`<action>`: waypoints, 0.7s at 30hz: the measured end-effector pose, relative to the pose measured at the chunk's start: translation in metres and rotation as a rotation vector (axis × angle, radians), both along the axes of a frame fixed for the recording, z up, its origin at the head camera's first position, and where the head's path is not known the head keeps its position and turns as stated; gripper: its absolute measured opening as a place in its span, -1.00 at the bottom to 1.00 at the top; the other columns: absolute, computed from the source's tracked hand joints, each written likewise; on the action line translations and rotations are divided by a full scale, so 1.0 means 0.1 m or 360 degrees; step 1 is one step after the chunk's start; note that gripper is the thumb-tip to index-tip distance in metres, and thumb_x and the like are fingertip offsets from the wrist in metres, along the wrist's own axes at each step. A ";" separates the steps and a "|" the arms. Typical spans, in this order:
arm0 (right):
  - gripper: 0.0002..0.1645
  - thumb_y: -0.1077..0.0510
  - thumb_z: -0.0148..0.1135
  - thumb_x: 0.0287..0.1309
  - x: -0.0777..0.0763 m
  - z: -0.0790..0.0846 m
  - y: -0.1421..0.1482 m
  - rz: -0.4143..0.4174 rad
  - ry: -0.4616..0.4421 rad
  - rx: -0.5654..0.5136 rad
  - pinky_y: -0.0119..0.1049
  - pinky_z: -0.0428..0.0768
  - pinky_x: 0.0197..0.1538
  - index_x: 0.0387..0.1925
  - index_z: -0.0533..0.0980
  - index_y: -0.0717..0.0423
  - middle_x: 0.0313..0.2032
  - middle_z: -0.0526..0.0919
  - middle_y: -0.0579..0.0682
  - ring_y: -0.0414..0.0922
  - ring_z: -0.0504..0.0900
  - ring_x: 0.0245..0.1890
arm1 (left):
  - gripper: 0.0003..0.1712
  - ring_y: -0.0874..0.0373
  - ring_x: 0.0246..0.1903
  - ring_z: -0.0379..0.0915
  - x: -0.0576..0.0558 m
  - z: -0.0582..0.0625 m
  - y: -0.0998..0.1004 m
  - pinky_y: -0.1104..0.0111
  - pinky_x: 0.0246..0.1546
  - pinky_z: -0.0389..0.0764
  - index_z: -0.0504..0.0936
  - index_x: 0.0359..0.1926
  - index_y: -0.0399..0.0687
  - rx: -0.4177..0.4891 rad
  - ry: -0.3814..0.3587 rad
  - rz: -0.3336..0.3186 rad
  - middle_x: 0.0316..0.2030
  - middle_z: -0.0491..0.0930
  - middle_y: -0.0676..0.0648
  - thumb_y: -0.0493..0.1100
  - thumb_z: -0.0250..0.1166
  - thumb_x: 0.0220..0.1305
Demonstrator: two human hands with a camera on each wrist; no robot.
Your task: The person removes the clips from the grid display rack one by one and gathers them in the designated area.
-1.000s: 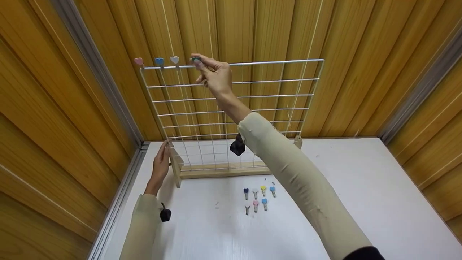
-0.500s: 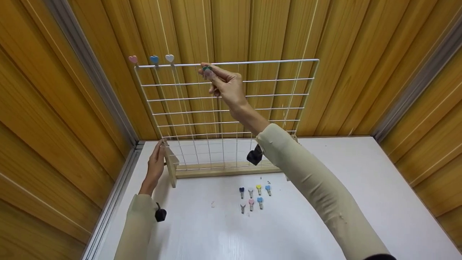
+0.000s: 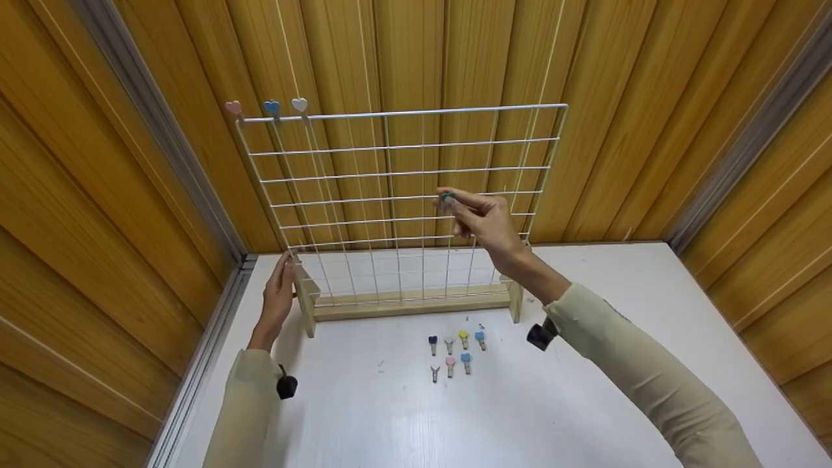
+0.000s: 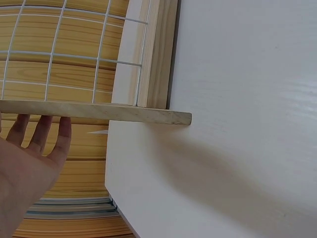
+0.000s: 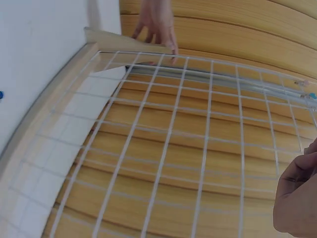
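Note:
In the head view my right hand [image 3: 484, 218] pinches a small dark-green clip [image 3: 446, 195] between thumb and fingertips, in front of the wire grid [image 3: 422, 171]. Most of that clip is hidden by the fingers. On the far left, my left hand [image 3: 278, 296] rests its extended fingers against the outer side of the grid's wooden end support [image 3: 303, 299]. The left wrist view shows those fingertips at the face of the wooden support [image 4: 124, 113]. Pink [image 3: 233, 108], blue [image 3: 272, 108] and white [image 3: 299, 104] heart clips stand on the grid's top wire at the left.
Several small clips lie in two rows on the white table [image 3: 364, 416], among them a yellow heart clip [image 3: 463, 336] and a pink heart clip [image 3: 450, 364]. The grid's wooden base [image 3: 409, 308] stands behind them. Wood-patterned walls [image 3: 416, 52] enclose the table.
My right hand has moved from the top wire, beside the white heart clip, down and to the right, with the green clip still pinched. The left hand stays on the support.

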State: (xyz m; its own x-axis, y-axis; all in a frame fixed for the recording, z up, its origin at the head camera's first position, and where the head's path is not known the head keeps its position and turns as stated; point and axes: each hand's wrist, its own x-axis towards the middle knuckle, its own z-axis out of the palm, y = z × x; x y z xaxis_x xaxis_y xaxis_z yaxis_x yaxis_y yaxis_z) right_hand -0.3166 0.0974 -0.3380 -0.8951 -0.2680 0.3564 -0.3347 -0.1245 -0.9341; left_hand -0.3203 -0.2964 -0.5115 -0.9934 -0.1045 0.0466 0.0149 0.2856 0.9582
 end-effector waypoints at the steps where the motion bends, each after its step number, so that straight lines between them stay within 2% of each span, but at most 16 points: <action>1: -0.61 0.27 0.16 0.47 0.02 -0.06 0.07 -0.0016 -0.0014 0.0020 -0.54 0.49 -0.49 0.24 0.56 0.28 -0.12 0.82 -0.20 -0.32 0.53 -0.59 | -0.30 -0.24 0.59 -0.08 0.00 0.00 0.00 -0.17 0.47 0.28 -0.16 0.67 0.20 0.0011 0.0005 -0.0001 0.64 -0.10 -0.17 0.20 -0.31 0.66; 7: -0.58 0.25 0.19 0.45 0.16 -0.44 0.45 -0.0127 -0.0116 0.0175 -0.52 0.53 -0.45 0.26 0.55 0.32 -0.18 0.81 -0.23 -0.31 0.58 -0.54 | -0.32 -0.23 0.59 -0.07 0.01 -0.03 0.00 -0.18 0.47 0.28 -0.14 0.67 0.20 0.0056 0.0012 0.0000 0.64 -0.09 -0.18 0.17 -0.29 0.67; 11: -0.57 0.21 0.22 0.44 0.22 -0.72 0.64 -0.0173 -0.0226 0.0309 -0.49 0.60 -0.37 0.26 0.56 0.26 -0.23 0.77 -0.25 -0.30 0.63 -0.45 | -0.32 -0.21 0.59 -0.06 0.01 -0.03 -0.02 -0.16 0.47 0.30 -0.16 0.67 0.21 0.0042 -0.0001 0.0002 0.64 -0.10 -0.17 0.17 -0.30 0.67; 16: -0.55 0.13 0.22 0.46 0.27 -1.05 0.81 -0.0168 -0.0346 0.0474 -0.48 0.63 -0.27 0.26 0.56 0.24 -0.24 0.75 -0.26 -0.31 0.64 -0.34 | -0.32 -0.23 0.58 -0.06 0.02 -0.03 -0.04 -0.17 0.46 0.30 -0.16 0.67 0.20 0.0043 0.0003 0.0004 0.64 -0.10 -0.18 0.16 -0.30 0.68; 21: -0.51 0.08 0.23 0.46 0.32 -1.38 0.92 -0.0090 -0.0446 0.0564 -0.49 0.65 -0.25 0.27 0.55 0.30 -0.25 0.74 -0.28 -0.31 0.64 -0.29 | -0.32 -0.22 0.58 -0.04 0.01 -0.04 -0.04 -0.16 0.46 0.31 -0.14 0.67 0.22 0.0055 -0.0001 0.0022 0.63 -0.08 -0.19 0.18 -0.29 0.67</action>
State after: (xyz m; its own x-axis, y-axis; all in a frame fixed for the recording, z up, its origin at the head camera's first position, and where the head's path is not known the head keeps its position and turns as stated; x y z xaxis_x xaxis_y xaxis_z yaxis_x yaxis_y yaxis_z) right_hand -0.2844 0.1894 -0.4759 -0.9606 -0.2777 -0.0063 -0.0603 0.2305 -0.9712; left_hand -0.3196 -0.3004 -0.5155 -0.9919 -0.1197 0.0421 0.0106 0.2527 0.9675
